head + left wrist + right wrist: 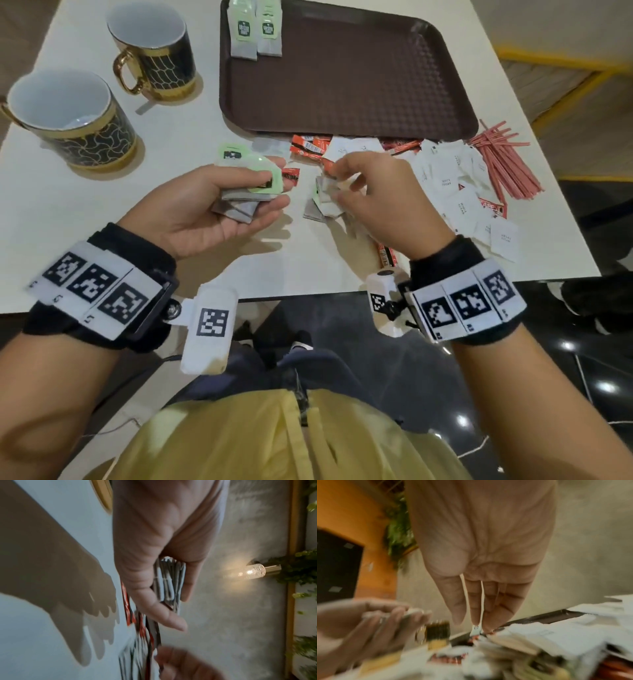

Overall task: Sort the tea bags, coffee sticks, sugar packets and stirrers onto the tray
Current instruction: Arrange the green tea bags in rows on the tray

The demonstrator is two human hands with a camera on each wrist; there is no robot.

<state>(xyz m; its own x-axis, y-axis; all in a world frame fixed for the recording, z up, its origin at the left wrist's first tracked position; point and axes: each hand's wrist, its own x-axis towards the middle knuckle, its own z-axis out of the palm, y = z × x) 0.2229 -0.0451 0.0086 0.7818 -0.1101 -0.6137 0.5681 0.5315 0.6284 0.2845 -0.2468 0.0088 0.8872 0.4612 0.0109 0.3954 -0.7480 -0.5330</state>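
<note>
My left hand (219, 202) lies palm up with thumb and fingers curled round a small stack of tea bags (245, 195), grey packets with green tags on top. My right hand (373, 195) hovers over the mixed pile just beside it, fingertips drawn together low among more tea bags (322, 202); whether they have pinched one I cannot tell, since the right wrist view is blurred.

Outward from there, red coffee sticks (310, 145) lie at the tray's near edge, white sugar packets (455, 185) spread to the right, and a sheaf of red stirrers (503, 161) fans beyond them. On the brown tray (359, 82) only two tea bags (255, 29) sit, in its far left corner, so I judge the sort barely begun. Two black and gold mugs (113, 89) stand well left of the tray.

The risks I see: the stack in my left hand could fan out and slip if I add more, and a careless pinch in the pile may drag a coffee stick or sugar packet along with the tea bag
</note>
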